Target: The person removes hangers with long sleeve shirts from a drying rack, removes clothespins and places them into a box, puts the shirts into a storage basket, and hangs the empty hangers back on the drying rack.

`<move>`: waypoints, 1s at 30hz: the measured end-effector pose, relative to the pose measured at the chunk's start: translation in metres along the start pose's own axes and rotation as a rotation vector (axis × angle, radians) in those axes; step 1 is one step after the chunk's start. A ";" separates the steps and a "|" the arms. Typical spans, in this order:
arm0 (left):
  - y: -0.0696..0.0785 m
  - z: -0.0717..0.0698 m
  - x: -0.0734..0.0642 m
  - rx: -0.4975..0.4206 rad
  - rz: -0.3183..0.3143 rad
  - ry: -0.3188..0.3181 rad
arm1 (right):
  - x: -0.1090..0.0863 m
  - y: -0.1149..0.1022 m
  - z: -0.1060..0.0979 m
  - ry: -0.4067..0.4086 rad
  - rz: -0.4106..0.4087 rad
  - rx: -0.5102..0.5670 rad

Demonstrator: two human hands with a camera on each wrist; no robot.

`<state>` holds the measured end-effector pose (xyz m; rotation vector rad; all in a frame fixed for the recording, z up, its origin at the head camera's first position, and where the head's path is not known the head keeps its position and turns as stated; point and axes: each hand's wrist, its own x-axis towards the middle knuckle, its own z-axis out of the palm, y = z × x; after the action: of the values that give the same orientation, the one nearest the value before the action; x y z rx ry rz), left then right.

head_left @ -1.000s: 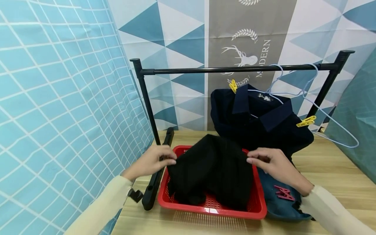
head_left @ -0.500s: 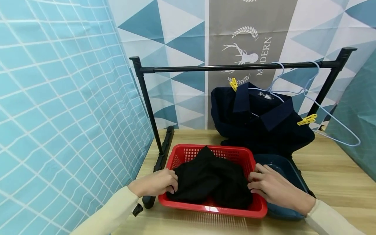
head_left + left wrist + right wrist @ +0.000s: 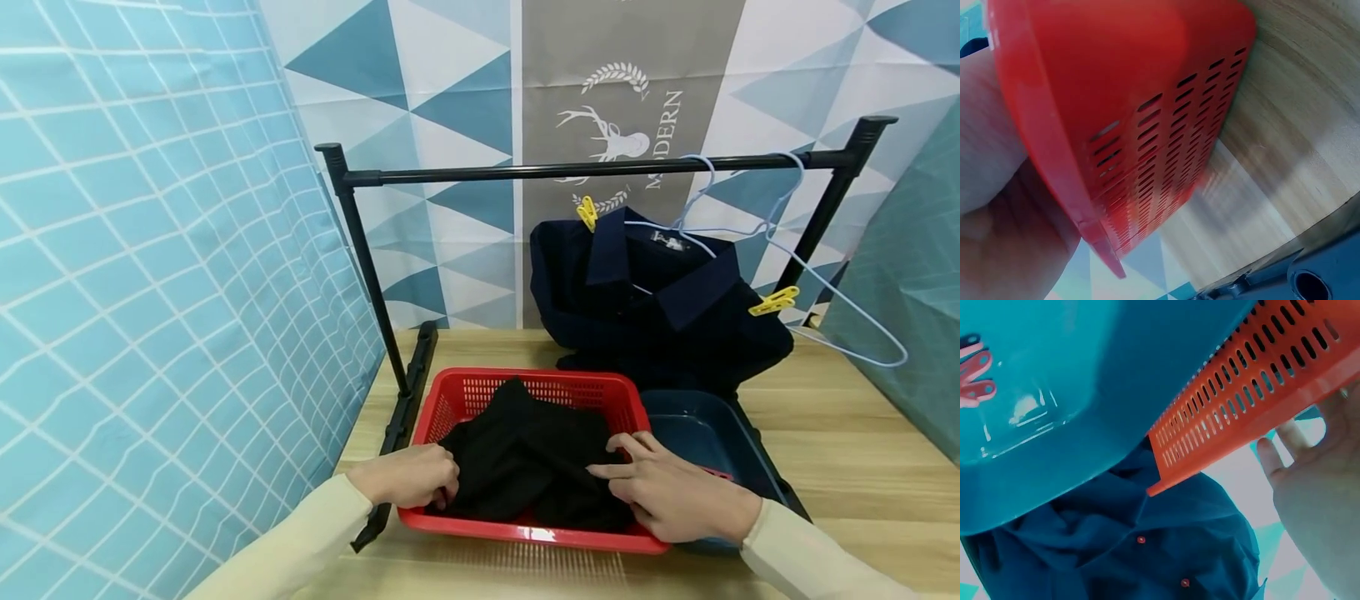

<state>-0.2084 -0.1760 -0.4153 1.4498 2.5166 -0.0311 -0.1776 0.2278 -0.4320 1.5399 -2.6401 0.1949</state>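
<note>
In the head view a crumpled black cloth (image 3: 517, 458) lies in the red slotted basket (image 3: 540, 532). My left hand (image 3: 412, 477) reaches over the basket's left rim, its fingers curled at the cloth's left edge; the fingertips are partly hidden. Over the right rim, my right hand (image 3: 660, 492) rests with its fingers spread, the tips at the cloth's right side. The left wrist view shows the hand close against the basket's rim (image 3: 1060, 150). In the right wrist view the fingers (image 3: 1291, 440) stand apart beside the rim.
A dark blue tray (image 3: 697, 425) with pink pegs (image 3: 975, 375) adjoins the basket. Behind stands a black rack (image 3: 510, 172). Two pale blue hangers (image 3: 780, 225) hang from its bar, with a navy shirt (image 3: 637, 308) and yellow pegs (image 3: 774, 302).
The black cloth has dropped from between my raised hands into the basket. Both hands have lowered; the right has moved left over the basket and its fingers have spread.
</note>
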 end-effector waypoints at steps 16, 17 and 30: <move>0.001 -0.004 -0.003 0.020 -0.021 -0.068 | 0.003 0.004 0.009 0.038 0.034 0.129; 0.000 -0.005 -0.004 -0.010 -0.016 -0.062 | 0.003 0.004 0.011 0.054 0.031 0.140; -0.018 0.001 -0.032 -0.452 -0.015 0.313 | -0.004 0.014 0.016 0.248 0.098 0.067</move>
<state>-0.2081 -0.2121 -0.4113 1.3241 2.5323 0.7646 -0.1879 0.2353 -0.4492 1.3072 -2.5360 0.4535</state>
